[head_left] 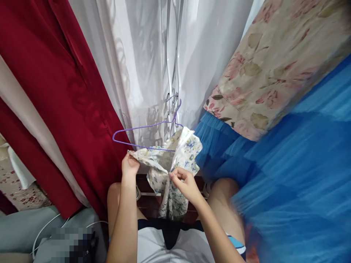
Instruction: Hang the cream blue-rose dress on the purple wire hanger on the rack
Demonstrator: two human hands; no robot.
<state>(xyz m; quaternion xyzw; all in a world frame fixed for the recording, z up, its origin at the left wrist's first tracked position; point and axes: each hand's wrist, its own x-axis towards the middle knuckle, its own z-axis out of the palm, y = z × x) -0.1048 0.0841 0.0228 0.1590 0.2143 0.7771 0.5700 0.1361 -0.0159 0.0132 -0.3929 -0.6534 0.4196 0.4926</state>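
Note:
A white garment with a blue and yellow floral print [189, 148] hangs partly on a purple hanger [137, 128]. The hanger's right arm goes inside the garment, while its left arm is bare. My left hand [130, 165] pinches the garment's left shoulder edge, just below the hanger's lower bar. At the front of the neckline, my right hand [185, 179] is closed on the fabric between thumb and fingers. The lower part of the garment dangles in folds between my knees. The hanger's hook is near a white metal frame [177, 69].
White curtains [142, 65] hang behind the frame. Red curtains [82, 109] are at left, with a grey cushion-like surface [24, 223] and white cables below. On the right hang a floral cloth [255, 80] and blue tulle fabric [296, 175].

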